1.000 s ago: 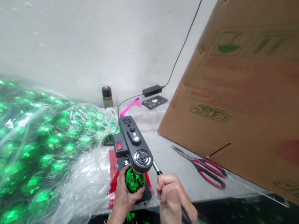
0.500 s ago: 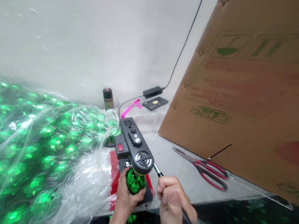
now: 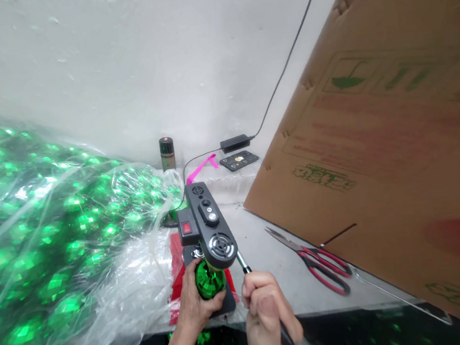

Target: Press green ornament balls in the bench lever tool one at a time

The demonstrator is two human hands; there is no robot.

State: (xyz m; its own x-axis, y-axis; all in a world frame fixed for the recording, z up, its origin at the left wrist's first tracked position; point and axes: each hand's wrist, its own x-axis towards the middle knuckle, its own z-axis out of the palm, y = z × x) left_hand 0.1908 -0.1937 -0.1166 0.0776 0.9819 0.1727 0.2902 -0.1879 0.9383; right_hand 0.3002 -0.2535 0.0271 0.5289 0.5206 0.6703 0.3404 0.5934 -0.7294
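My left hand is closed around a shiny green faceted ball ornament, thumb in front and fingers at its left side. The ball sits under the rounded front end of a black bench machine, which has a red switch on its left side. My right hand is wrapped round the black handle of a lever that slants down from the machine's right side. Where the ball meets the machine head is hidden from above.
Bagged green balls fill the left side. A large cardboard box leans at the right. Red-handled scissors and a thin metal rod lie beside it. Behind stand a dark-capped can, a power adapter and a black phone-like slab.
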